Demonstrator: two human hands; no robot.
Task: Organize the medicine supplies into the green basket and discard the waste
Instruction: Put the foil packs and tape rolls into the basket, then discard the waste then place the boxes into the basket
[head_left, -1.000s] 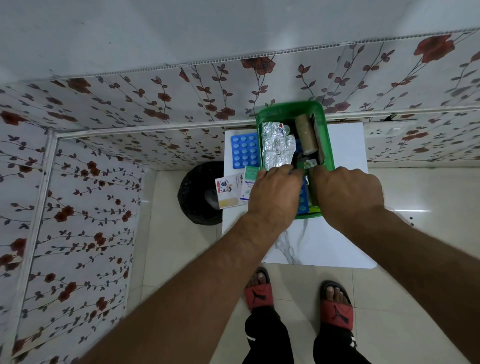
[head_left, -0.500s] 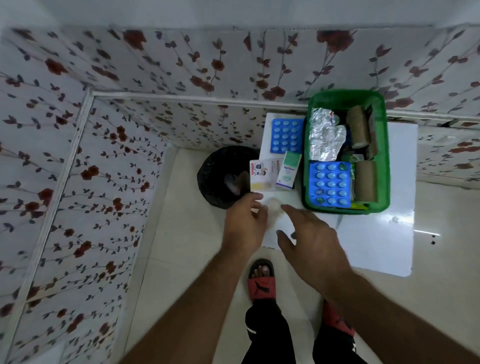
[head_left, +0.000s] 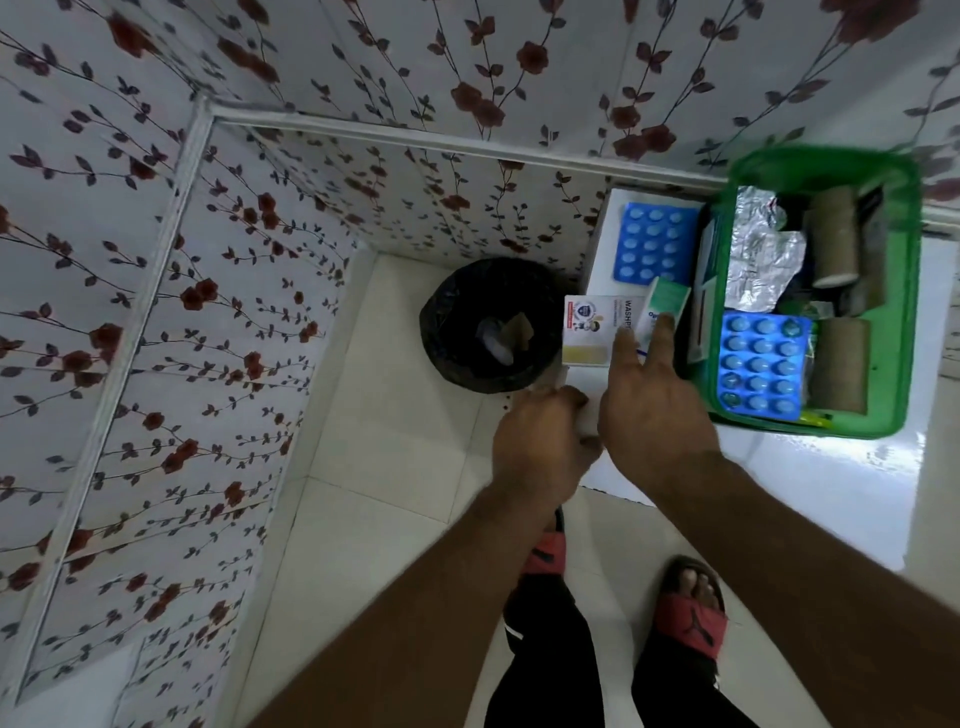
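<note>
The green basket (head_left: 906, 291) stands on the white table (head_left: 810, 483) at the right, holding a blue blister pack (head_left: 761, 366), silver foil strips (head_left: 761, 254) and two brown rolls (head_left: 836, 236). Left of it on the table lie another blue blister pack (head_left: 652, 241), a white plaster box (head_left: 592, 332) and a small green-and-white box (head_left: 667, 301). My right hand (head_left: 654, 410) is open, its fingertips over the two boxes. My left hand (head_left: 540, 447) is curled at the table's left edge; whether it holds anything is hidden.
A black bin (head_left: 485, 325) with a dark liner and some scraps inside stands on the floor left of the table. Floral wall panels close in the left and far sides. My feet in red sandals (head_left: 693, 618) stand on pale floor tiles below the table.
Both hands left the basket and moved left toward the loose boxes. My right hand has now reached the boxes. The view swung left and down.
</note>
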